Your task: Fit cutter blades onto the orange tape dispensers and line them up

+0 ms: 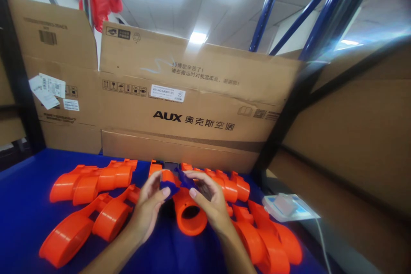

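Note:
Both my hands meet over an orange plastic tube-shaped part (189,214) whose round open end faces me. My left hand (149,207) grips its left side, thumb pressed on a small dark blue piece (170,187) at the top of the part. My right hand (208,203) holds the right side, fingers curled around the part and touching the same blue piece. A small dark phone-like object (171,166) stands just behind the hands.
Several more orange parts lie on the blue table cover (22,214), to the left (86,180), front left (80,227) and right (266,239). Cardboard boxes (192,107) wall the back and right. A white charger-like device (285,206) with a cable lies at the right edge.

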Demonstrator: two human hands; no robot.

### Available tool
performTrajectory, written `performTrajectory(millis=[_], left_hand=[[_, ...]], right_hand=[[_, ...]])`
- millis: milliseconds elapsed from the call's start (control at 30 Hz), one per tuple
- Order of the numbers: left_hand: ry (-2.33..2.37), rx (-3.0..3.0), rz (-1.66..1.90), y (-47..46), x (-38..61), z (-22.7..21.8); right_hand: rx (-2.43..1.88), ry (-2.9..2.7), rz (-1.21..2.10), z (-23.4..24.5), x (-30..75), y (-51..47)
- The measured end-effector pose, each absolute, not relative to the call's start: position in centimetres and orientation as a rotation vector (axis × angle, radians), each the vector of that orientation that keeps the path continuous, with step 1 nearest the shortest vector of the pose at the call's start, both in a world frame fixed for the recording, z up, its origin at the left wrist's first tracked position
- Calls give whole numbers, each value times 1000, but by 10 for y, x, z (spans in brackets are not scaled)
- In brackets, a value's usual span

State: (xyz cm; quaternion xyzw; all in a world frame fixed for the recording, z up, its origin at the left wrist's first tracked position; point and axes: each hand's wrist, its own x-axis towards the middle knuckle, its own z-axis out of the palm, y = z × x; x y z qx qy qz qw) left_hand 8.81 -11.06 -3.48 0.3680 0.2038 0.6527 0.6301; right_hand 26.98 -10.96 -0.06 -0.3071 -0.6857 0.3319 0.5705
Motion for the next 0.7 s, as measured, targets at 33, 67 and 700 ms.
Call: performTrajectory(millis=[33,67,700], left_hand=[[480,841,1512,-110,88,-35],[493,835,1525,-109,88,-34],[475,871,1564,-106,87,-31]], right_hand=[[-712,-1625,752,0,271,-109],[-711,-1639,734,1,271,-109],[-782,-1672,670,0,268,-108]])
